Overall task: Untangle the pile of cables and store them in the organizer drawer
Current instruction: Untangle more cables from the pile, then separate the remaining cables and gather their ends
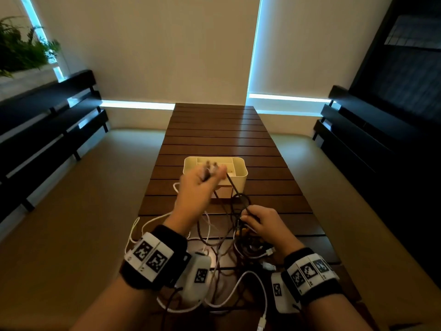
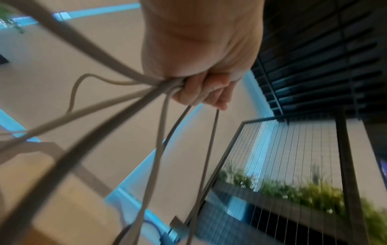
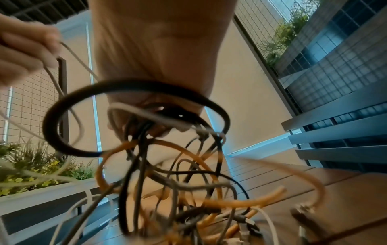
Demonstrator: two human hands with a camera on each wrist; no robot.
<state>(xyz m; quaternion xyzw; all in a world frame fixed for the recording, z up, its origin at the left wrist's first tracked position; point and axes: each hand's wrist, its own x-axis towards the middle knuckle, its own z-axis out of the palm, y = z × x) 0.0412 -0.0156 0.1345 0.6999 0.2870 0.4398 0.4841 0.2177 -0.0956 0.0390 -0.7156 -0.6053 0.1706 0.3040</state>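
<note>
A tangle of black, white, grey and orange cables (image 1: 229, 244) lies on the near end of the slatted wooden table (image 1: 214, 139). My left hand (image 1: 200, 187) is raised in front of the white organizer (image 1: 238, 180) and grips a bundle of grey cable strands (image 2: 161, 86) that hang down to the pile. My right hand (image 1: 260, 223) sits lower, at the pile's right side, and holds a clump of black and orange cables (image 3: 146, 129), with a thick black loop (image 3: 134, 119) around its fingers.
The organizer is an open-topped white box with dividers, standing mid-table just beyond the pile. Dark slatted benches (image 1: 47, 125) run along both sides. A planter (image 1: 21, 53) stands at the far left. White connectors (image 1: 268, 252) lie near my right wrist.
</note>
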